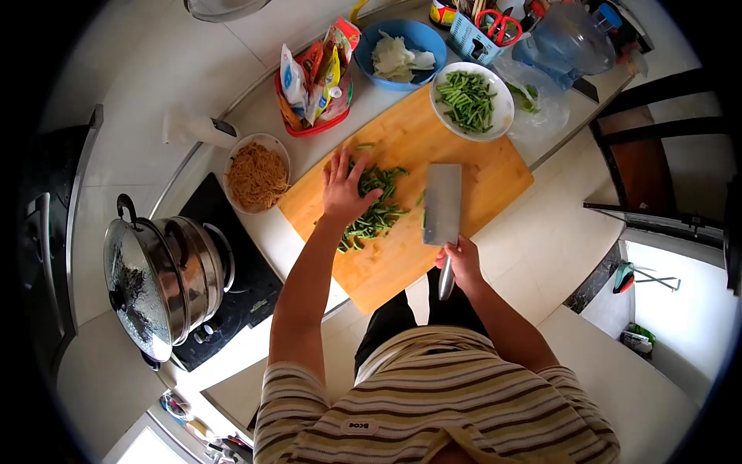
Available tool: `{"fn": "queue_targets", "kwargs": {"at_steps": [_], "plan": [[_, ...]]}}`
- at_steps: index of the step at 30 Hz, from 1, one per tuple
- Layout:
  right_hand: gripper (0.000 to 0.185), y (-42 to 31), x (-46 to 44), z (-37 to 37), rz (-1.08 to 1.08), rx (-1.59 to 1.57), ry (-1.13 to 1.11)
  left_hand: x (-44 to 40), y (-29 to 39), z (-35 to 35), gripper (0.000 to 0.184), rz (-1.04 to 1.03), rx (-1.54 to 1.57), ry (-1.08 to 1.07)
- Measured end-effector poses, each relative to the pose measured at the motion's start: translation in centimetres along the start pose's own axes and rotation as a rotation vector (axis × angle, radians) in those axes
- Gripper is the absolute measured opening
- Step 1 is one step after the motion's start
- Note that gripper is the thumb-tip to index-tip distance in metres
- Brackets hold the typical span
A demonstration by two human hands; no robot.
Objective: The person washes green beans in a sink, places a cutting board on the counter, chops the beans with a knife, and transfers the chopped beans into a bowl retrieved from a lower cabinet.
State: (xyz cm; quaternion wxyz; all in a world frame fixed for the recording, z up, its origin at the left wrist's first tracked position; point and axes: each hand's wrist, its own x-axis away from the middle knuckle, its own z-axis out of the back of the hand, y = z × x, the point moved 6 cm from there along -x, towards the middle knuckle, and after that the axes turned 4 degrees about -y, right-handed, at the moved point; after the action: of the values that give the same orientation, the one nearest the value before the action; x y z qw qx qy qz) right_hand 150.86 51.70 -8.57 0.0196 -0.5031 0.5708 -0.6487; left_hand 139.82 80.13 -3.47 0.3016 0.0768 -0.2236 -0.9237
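Observation:
My left hand [349, 188] is spread over the chopped green beans [379, 216], which lie in a loose heap on the wooden cutting board [487, 174]. Its fingers are apart and rest on or just over the pieces. In my right hand [461, 263] is the metal handle of a cleaver [443, 205]. The broad blade points away from me over the right half of the board, and a few green bits show at its left edge. A white plate [504, 127] of cut green beans sits at the board's far corner.
Left of the board are a bowl of brown shreds [257, 176] and a steamer pot [182, 271] on the black stove. Behind stand a red basket [321, 127] of packets, a blue basin [440, 46] with pale vegetable pieces, a plastic bag [545, 108] and a large water bottle [568, 42].

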Motion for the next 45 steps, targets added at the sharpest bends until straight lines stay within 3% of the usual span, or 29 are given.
{"fn": "queue_targets", "kwargs": {"at_steps": [9,17,23,29,35,37,45], "plan": [[0.009,-0.1,-2.5,-7.9,-0.052,0.033,-0.037,-2.6,1.8,-1.3,0.082,-0.054,-0.102,-0.173],[0.015,-0.9,-4.4,-12.3,-0.180,-0.079,-0.043,-2.5,3.9,-1.4,0.078,-0.026,-0.029,-0.041],[0.020,-3.1,-5.3,-13.9,-0.215,-0.252,-0.222,-3.3,3.4,-1.8,0.057,0.057,0.147,0.137],[0.022,-3.7,-5.8,-14.1,-0.186,-0.404,-0.307,-3.9,4.6,-1.0,0.046,0.081,0.205,0.183],[0.024,-5.2,-5.8,-12.2,-0.241,-0.495,-0.202,-6.1,7.8,-0.5,0.044,0.059,0.214,0.148],[0.023,-6.8,-6.3,-11.1,-0.161,-0.556,-0.261,-7.8,9.5,-0.4,0.045,0.033,0.236,0.117],[0.020,-16.6,-10.3,-3.3,0.088,-0.606,-0.143,-19.0,19.4,-0.7,0.045,-0.214,0.294,0.130]]}}
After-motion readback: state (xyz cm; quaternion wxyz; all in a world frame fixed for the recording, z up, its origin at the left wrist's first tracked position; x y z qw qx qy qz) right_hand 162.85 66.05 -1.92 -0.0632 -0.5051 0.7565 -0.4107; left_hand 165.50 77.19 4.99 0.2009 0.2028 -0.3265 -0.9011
